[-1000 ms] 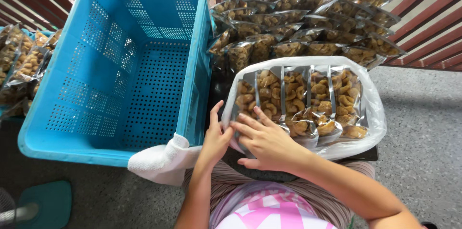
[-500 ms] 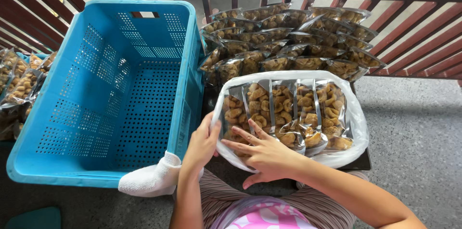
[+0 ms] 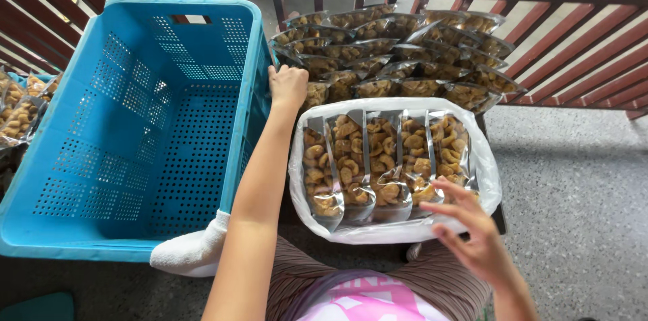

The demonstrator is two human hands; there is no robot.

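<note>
A large clear bag [image 3: 398, 230] lies in front of me, filled with several clear pouches of brown snacks [image 3: 385, 166] side by side. My right hand [image 3: 472, 236] hovers over the bag's near right corner, fingers spread, holding nothing. My left hand [image 3: 288, 85] has reached forward to the pile of loose snack pouches [image 3: 398, 58] behind the bag, beside the wall of the blue crate [image 3: 128, 125]. Its fingers are curled at the edge of the pile; whether they grip a pouch I cannot tell.
The perforated blue crate stands at my left. A foot in a white sock [image 3: 192, 253] rests against its near corner. More snack pouches [image 3: 20, 108] lie at the far left. A red-brown slatted railing [image 3: 574, 37] runs behind; grey speckled floor [image 3: 580, 193] at the right.
My left hand has left the big bag's left edge and reached forward to the loose pouches. My right hand has slid from the bag's left middle to its near right corner.
</note>
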